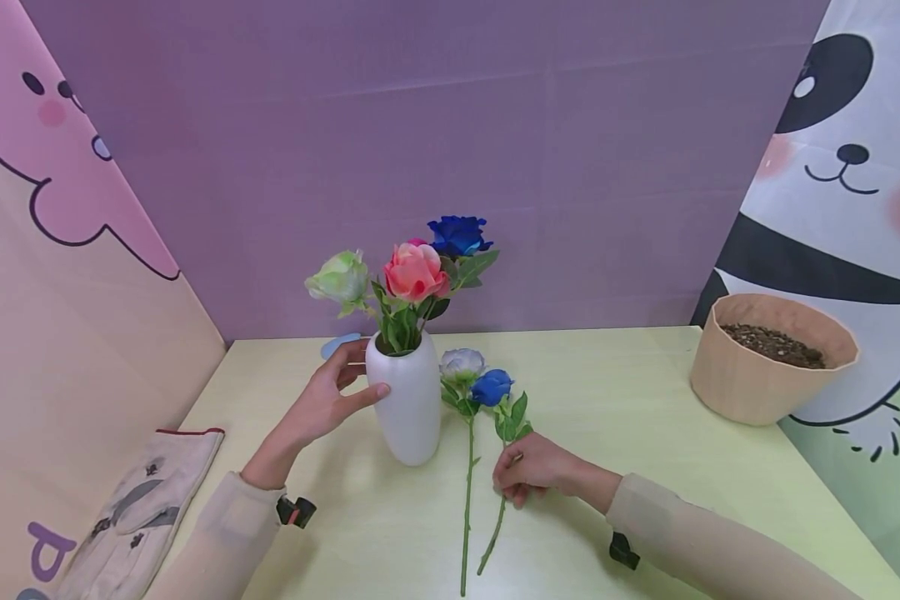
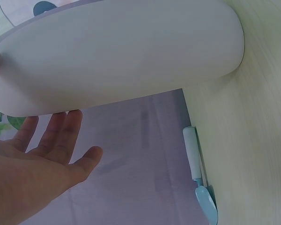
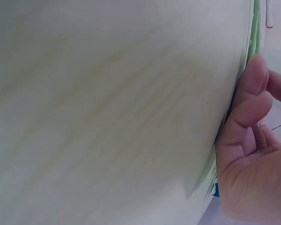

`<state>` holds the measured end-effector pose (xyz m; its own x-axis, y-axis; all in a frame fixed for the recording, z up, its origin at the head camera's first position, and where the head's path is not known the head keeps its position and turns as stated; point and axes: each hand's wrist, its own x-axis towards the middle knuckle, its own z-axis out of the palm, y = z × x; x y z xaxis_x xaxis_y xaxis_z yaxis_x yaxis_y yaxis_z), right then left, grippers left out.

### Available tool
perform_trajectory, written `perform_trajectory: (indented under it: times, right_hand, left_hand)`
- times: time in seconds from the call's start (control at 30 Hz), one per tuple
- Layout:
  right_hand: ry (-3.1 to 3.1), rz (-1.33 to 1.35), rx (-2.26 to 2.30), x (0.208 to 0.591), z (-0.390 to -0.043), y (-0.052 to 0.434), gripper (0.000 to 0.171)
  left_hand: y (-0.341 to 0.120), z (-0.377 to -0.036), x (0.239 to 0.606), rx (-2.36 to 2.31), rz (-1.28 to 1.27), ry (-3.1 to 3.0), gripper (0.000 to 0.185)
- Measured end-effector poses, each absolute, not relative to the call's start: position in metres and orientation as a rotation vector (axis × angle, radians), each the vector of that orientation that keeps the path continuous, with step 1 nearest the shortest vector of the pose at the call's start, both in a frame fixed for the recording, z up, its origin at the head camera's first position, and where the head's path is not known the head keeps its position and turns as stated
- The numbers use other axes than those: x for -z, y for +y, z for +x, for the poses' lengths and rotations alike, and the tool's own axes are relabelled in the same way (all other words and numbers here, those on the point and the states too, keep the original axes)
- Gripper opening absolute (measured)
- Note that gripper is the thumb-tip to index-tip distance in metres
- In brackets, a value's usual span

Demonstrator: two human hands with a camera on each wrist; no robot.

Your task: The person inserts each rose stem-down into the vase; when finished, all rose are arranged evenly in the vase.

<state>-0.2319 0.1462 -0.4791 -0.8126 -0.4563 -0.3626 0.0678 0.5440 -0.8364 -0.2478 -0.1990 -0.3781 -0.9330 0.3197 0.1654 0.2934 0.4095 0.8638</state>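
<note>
**Vase steadied, blue rose stem pinched on the table**

I see the white vase [image 1: 412, 408] upright on the table [image 1: 645, 467], holding a green rose [image 1: 339, 277], a pink rose [image 1: 416, 272] and a dark blue rose [image 1: 459, 234]. My left hand [image 1: 322, 404] lies spread against its side, thumb touching the wall. The brown pot [image 1: 768, 358] to the right holds soil.

My right hand [image 1: 531, 472] pinches the stem of the small blue rose [image 1: 492, 387], lying flat just right of the vase. A pale lilac rose [image 1: 462, 363] lies between them. A glove [image 1: 142, 508] rests far left.
</note>
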Motion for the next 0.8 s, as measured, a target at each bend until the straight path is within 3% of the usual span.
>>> perform_trajectory:
  times: [0.8]
  right_hand:
    - [2.231, -0.303, 1.153, 0.4773, -0.2303, 0.1464, 0.011]
  left_hand:
    - [-0.1996, -0.2479, 0.3786, -1.593, 0.574, 2.61, 0.074]
